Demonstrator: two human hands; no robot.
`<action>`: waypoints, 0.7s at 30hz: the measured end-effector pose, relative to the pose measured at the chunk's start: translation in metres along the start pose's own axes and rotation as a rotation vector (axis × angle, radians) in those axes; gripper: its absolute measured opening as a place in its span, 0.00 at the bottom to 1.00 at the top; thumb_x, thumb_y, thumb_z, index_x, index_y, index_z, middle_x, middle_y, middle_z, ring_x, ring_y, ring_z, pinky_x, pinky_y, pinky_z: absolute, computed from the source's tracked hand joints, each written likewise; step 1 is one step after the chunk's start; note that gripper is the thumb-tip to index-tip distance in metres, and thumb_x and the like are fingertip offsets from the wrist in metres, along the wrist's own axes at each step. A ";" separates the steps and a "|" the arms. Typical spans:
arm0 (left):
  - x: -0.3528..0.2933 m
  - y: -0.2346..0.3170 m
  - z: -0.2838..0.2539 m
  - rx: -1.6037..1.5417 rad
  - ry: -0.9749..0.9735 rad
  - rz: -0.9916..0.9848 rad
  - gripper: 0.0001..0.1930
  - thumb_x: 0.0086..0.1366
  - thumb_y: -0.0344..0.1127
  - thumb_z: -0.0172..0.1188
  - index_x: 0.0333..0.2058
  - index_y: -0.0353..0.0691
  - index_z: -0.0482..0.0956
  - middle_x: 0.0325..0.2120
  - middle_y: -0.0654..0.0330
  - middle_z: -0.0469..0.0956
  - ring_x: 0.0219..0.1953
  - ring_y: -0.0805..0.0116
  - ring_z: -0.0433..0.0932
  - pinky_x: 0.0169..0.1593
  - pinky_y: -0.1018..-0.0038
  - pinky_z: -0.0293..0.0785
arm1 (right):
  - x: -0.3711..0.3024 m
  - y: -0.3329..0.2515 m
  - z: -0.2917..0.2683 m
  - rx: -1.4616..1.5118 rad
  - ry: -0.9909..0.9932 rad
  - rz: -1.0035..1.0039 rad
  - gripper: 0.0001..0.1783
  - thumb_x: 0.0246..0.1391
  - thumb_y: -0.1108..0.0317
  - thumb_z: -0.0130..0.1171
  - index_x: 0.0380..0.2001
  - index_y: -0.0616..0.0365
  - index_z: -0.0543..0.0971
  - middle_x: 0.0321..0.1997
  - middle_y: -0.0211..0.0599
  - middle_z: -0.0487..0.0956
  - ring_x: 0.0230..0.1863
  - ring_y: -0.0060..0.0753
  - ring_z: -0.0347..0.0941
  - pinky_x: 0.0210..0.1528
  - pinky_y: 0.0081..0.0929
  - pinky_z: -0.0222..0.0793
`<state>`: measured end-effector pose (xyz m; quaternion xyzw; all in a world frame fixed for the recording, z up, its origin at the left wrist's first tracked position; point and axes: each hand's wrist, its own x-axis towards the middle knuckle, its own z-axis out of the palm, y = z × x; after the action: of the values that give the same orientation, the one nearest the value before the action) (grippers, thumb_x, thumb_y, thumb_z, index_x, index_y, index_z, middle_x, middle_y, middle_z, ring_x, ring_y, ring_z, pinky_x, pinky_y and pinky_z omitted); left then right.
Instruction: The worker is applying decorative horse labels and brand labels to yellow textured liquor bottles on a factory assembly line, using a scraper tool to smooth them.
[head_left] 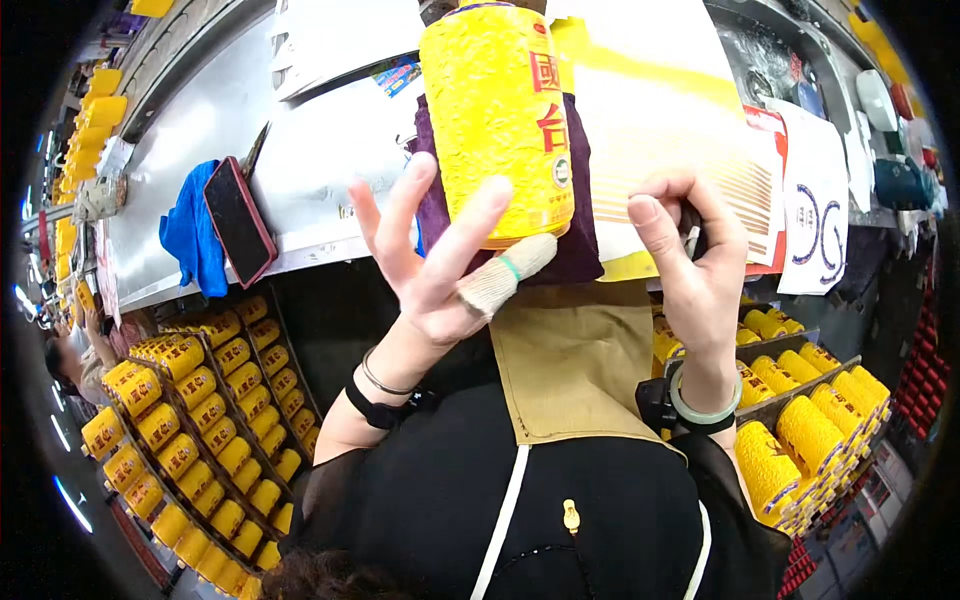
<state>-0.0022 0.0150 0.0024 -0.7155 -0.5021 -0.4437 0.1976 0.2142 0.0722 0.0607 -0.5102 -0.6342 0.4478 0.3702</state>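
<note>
A yellow bottle (480, 110) with a bumpy surface and red characters lies on a dark purple cloth (585, 240), its base toward me. My left hand (440, 265) is at the base with its fingers spread. A beige knitted sleeve (505, 280) covers its thumb, which appears to touch the bottle's lower edge. To the right of the bottle, my right hand (700, 255) has its fingers curled in and its thumb raised. Something small and pale shows between those fingers, too small to name.
A sheet with thin gold stripes (725, 205) lies right of the bottle, beside white paper with dark loops (818, 225). A phone (240, 220) rests on a blue cloth (192, 235) at the left edge. Racks of yellow bottles (205, 420) stand below on both sides.
</note>
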 end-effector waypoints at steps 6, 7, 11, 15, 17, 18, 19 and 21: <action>-0.007 0.018 0.001 0.014 0.061 -0.230 0.13 0.55 0.45 0.74 0.41 0.69 0.88 0.56 0.59 0.78 0.65 0.41 0.66 0.74 0.40 0.44 | 0.005 0.007 -0.022 -0.046 0.178 0.000 0.09 0.62 0.68 0.67 0.33 0.61 0.78 0.24 0.14 0.62 0.28 0.11 0.54 0.29 0.15 0.49; -0.005 0.018 0.003 0.057 -0.008 -0.158 0.10 0.58 0.48 0.70 0.41 0.69 0.88 0.55 0.61 0.80 0.65 0.42 0.66 0.75 0.43 0.43 | 0.006 0.003 -0.016 -0.009 0.149 0.000 0.09 0.62 0.68 0.67 0.33 0.61 0.78 0.24 0.14 0.62 0.27 0.10 0.54 0.29 0.15 0.49; 0.005 0.010 0.001 0.100 -0.056 -0.031 0.16 0.56 0.48 0.73 0.45 0.71 0.86 0.53 0.63 0.81 0.66 0.44 0.66 0.75 0.42 0.41 | 0.006 -0.012 0.001 0.011 0.000 -0.090 0.08 0.59 0.69 0.69 0.35 0.59 0.80 0.24 0.17 0.61 0.27 0.12 0.55 0.30 0.15 0.51; -0.009 0.005 -0.015 0.136 0.022 -0.138 0.13 0.54 0.46 0.76 0.39 0.70 0.85 0.57 0.55 0.78 0.68 0.39 0.62 0.75 0.39 0.42 | 0.009 -0.001 -0.021 0.011 0.144 -0.021 0.08 0.62 0.68 0.67 0.34 0.60 0.79 0.25 0.14 0.63 0.27 0.11 0.54 0.30 0.15 0.50; -0.010 0.011 -0.013 0.121 -0.064 -0.153 0.11 0.55 0.47 0.75 0.37 0.70 0.86 0.55 0.57 0.80 0.68 0.41 0.63 0.75 0.40 0.40 | 0.011 -0.001 -0.018 -0.018 0.154 -0.079 0.08 0.62 0.67 0.67 0.33 0.59 0.79 0.25 0.15 0.63 0.27 0.11 0.54 0.30 0.15 0.50; -0.008 0.013 -0.010 0.109 -0.103 -0.136 0.10 0.55 0.48 0.74 0.37 0.72 0.87 0.54 0.58 0.81 0.67 0.42 0.64 0.75 0.41 0.39 | 0.012 -0.002 -0.016 -0.031 0.160 -0.107 0.08 0.62 0.67 0.67 0.33 0.59 0.79 0.25 0.15 0.64 0.27 0.11 0.54 0.30 0.15 0.50; 0.001 0.012 -0.011 0.118 -0.138 -0.053 0.14 0.55 0.44 0.75 0.41 0.67 0.87 0.57 0.56 0.78 0.69 0.41 0.62 0.74 0.39 0.42 | 0.011 -0.009 -0.009 0.029 0.083 -0.071 0.08 0.61 0.67 0.68 0.33 0.59 0.79 0.25 0.16 0.64 0.27 0.11 0.54 0.30 0.15 0.50; 0.009 0.008 -0.009 0.127 -0.119 0.013 0.17 0.56 0.41 0.75 0.46 0.63 0.86 0.59 0.55 0.75 0.69 0.41 0.61 0.74 0.39 0.43 | 0.009 -0.018 0.003 -0.022 -0.018 -0.169 0.08 0.58 0.68 0.69 0.34 0.58 0.80 0.24 0.18 0.64 0.27 0.12 0.54 0.31 0.15 0.51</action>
<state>0.0021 0.0101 0.0159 -0.7298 -0.5356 -0.3664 0.2153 0.2043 0.0789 0.0766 -0.4551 -0.6831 0.4124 0.3953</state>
